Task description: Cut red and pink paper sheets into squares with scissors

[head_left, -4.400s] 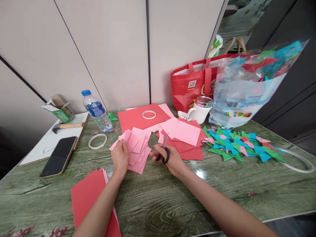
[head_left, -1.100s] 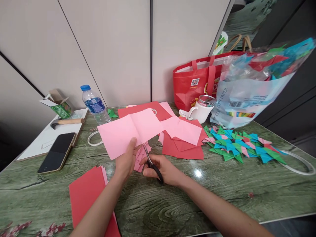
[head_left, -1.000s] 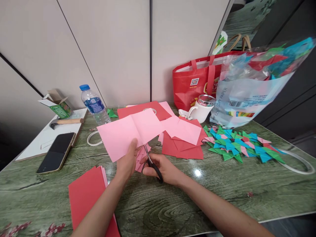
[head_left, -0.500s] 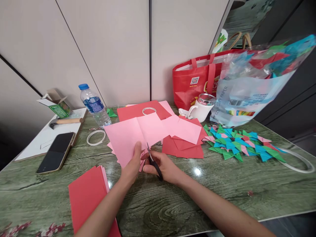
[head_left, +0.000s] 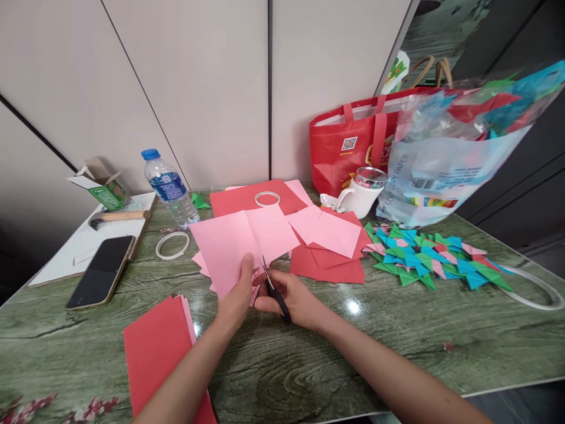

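A sheet of pink paper (head_left: 225, 244) with a crease down its middle is pinched in my left hand (head_left: 239, 297), thumb on top. My right hand (head_left: 293, 300) has its fingers in the handles of black-handled scissors (head_left: 274, 291). The scissors' blades point away from me and touch the sheet's near edge, by the crease. Under the sheet lie more pink pieces, mostly covered. Right of it, pink cut pieces (head_left: 338, 232) rest on several red ones (head_left: 339, 272).
Red and pink sheets (head_left: 154, 353) are stacked at front left. Around stand a phone (head_left: 101, 271), hammer (head_left: 119, 217), water bottle (head_left: 170, 191), tape roll (head_left: 172, 245), white mug (head_left: 359, 197), red bag (head_left: 331, 156), plastic paper bag (head_left: 436, 171) and folded colored pieces (head_left: 424, 256).
The pink sheet's right part has shifted slightly left, so a gap now shows between it and the pink pieces on the right. Both hands stay nearly in place.
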### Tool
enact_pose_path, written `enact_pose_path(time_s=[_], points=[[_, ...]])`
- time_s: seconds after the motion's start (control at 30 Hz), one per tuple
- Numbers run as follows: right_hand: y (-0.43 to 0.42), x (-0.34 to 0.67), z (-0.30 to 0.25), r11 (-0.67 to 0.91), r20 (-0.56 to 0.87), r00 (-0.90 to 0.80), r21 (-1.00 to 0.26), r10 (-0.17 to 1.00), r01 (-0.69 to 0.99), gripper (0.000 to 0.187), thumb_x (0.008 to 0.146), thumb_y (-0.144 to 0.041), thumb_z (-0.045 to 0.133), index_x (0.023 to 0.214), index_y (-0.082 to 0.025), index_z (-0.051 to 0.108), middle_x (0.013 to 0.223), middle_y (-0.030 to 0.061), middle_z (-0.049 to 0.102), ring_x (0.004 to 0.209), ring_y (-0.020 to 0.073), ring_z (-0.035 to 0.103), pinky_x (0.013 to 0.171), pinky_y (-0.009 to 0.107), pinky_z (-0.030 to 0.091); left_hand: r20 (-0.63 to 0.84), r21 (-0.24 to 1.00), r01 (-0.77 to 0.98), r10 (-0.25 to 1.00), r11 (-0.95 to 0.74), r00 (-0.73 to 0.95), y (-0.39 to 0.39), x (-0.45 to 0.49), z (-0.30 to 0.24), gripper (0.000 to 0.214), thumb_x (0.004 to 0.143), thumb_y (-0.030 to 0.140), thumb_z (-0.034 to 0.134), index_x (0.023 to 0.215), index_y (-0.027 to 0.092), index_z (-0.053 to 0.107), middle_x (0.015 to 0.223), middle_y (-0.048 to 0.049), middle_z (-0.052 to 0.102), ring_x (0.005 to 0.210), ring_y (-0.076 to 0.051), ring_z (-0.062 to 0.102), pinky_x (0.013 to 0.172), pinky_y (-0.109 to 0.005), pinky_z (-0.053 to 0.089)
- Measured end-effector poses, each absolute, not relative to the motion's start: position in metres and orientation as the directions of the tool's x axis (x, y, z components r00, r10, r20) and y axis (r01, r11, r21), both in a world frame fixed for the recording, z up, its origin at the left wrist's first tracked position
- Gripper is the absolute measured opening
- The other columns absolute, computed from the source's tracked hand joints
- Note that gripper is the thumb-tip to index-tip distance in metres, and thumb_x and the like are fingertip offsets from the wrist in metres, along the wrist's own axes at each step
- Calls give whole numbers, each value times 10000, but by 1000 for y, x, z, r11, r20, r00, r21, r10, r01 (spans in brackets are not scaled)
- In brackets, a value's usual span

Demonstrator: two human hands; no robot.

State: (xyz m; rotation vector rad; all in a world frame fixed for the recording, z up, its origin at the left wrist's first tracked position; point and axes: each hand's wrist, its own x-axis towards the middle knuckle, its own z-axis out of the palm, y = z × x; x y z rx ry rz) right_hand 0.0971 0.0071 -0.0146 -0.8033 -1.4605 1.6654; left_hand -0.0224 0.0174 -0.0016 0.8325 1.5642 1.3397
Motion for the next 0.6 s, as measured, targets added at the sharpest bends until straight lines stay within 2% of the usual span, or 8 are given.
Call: enact_pose_path(time_s=[0.27,0.5,0.6], points=[[7,96,-16,-44,31,-494,-989,869,-141,454,577,-419,704,895,-144,532,622,-41,441,546,85,392,502,214,310,-299,948,-14,880,317,-369,12,-16,16,380,641,488,576,839,171,650,984,-106,639,983,-254,559,914,-331,377],[8,97,-16,-65,-1,-484,-991,875,-116,481,561,-452,701,891,-144,534,616,-39,442,546,90,403,501,215,319,-177,968,87,888,234,-424,14,-20,6,376,637,486,582,868,195,643,967,-69,649,1032,-240,528,996,-344,277],[8,96,-14,-68,-4,-474,-991,881,-118,490,551,-453,707,887,-141,533,606,-43,434,541,87,389,498,215,312,-143,980,69,908,185,-394,16,-24,-3,372,640,450,595,919,206,631,969,-52,650,1086,-231,489,1011,-341,251]])
